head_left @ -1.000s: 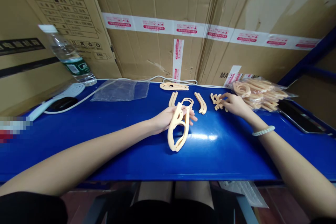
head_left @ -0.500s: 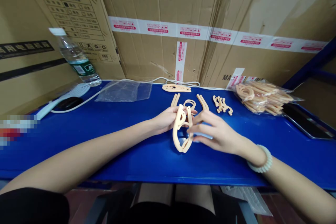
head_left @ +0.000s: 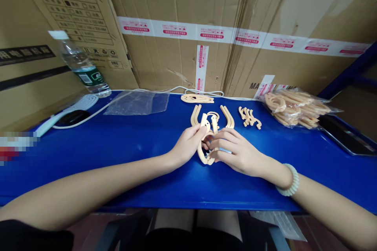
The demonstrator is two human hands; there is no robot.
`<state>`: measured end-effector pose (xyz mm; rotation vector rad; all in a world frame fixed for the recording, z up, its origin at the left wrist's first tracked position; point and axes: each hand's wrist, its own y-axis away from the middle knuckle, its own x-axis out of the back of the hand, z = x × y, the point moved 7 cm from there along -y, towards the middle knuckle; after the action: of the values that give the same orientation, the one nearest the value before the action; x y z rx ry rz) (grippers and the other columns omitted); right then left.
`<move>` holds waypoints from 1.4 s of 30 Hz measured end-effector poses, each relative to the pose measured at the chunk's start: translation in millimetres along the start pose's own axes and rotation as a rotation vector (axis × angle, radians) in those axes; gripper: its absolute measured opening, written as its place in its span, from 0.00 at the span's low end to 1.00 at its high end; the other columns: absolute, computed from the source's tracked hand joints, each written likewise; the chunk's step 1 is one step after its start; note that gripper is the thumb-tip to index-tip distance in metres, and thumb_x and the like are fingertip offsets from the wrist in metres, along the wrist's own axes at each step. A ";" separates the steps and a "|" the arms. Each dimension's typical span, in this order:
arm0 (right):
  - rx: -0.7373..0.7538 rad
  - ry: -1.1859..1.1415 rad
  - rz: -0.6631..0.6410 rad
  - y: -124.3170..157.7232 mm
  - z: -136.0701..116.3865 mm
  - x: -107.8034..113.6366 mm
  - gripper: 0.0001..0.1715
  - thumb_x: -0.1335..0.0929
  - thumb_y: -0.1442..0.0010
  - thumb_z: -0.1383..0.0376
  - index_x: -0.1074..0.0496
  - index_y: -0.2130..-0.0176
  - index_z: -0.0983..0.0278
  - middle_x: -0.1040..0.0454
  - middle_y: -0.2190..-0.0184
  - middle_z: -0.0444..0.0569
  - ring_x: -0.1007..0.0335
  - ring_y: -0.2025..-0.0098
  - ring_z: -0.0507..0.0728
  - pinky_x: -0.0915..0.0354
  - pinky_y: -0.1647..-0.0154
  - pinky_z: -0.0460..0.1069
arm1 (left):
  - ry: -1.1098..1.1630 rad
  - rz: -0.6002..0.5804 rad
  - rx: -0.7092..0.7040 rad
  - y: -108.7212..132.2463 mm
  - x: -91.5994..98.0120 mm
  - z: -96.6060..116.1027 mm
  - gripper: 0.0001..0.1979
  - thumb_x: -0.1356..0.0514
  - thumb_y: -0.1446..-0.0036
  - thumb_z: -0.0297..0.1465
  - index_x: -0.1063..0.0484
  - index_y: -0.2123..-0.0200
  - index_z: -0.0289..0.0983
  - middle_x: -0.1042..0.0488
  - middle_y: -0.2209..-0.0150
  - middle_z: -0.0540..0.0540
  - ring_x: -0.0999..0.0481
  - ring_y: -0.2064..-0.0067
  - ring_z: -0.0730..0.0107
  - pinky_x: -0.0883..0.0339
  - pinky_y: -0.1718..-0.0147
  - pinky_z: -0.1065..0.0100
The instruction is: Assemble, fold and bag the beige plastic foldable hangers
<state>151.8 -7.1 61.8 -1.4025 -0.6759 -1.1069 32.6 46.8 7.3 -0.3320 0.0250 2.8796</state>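
A cream-coloured plastic frame of curved, jointed bars (head_left: 200, 155) sits between the two hands, over the near middle of the glossy blue counter (head_left: 132, 135); whether it touches the surface cannot be told. The left hand (head_left: 186, 147) is clamped on the frame's left bar, thumb on top, presumably to steady it. The right hand (head_left: 238, 153) has its fingers bent against the right bar; its thumb is hidden, so whether it grips or merely braces, I cannot tell.

The frame's long axis runs roughly away from the person: the separate bar ends point toward the cardboard behind, and the rounded, joined end faces the body, probably so that the far ends can be seen and reached.

Beyond the frame, two pairs of slim, bent cream plastic bars (head_left: 227, 117) flank some cream plastic rings (head_left: 213, 114), seemingly sorted by shape for easy picking. Small S-shaped cream plastic hooks (head_left: 249, 118) lie clustered to the right, near a clear plastic bag of cream parts (head_left: 294, 106).
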 end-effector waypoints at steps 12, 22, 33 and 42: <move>-0.146 0.211 -0.016 0.0 9.7 2.3 0.10 0.39 0.31 0.69 0.30 0.61 0.64 0.25 0.60 0.55 0.34 0.56 0.62 0.42 0.42 0.61 | -0.164 0.142 -0.144 5.7 10.6 6.4 0.16 0.44 0.34 0.41 0.33 0.70 0.37 0.27 0.74 0.50 0.27 0.74 0.72 0.31 0.72 0.71; -0.278 0.187 -0.211 9.1 27.9 -14.0 0.10 0.40 0.34 0.72 0.35 0.66 0.63 0.31 0.72 0.47 0.39 0.68 0.58 0.45 0.55 0.53 | -0.135 0.149 -0.100 7.2 12.1 3.4 0.17 0.41 0.36 0.45 0.33 0.66 0.36 0.21 0.71 0.46 0.20 0.71 0.67 0.25 0.68 0.68; -0.157 0.288 -0.013 4.9 20.0 7.7 0.15 0.41 0.34 0.76 0.32 0.65 0.61 0.29 0.72 0.47 0.37 0.65 0.58 0.46 0.56 0.54 | 0.138 0.270 -0.003 6.5 17.8 -2.8 0.16 0.37 0.40 0.42 0.34 0.66 0.36 0.26 0.77 0.51 0.22 0.75 0.67 0.25 0.74 0.68; -0.468 0.209 0.103 39.2 94.0 45.6 0.07 0.36 0.32 0.68 0.30 0.56 0.58 0.24 0.54 0.52 0.35 0.44 0.65 0.47 0.40 0.65 | -0.042 0.013 -0.016 11.8 -0.9 -3.4 0.15 0.40 0.37 0.42 0.34 0.67 0.36 0.24 0.76 0.49 0.23 0.76 0.70 0.27 0.74 0.71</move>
<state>226.3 68.1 97.2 -1.6597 -0.1944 -1.3618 31.4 35.0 4.0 -0.2757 -0.0032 2.8996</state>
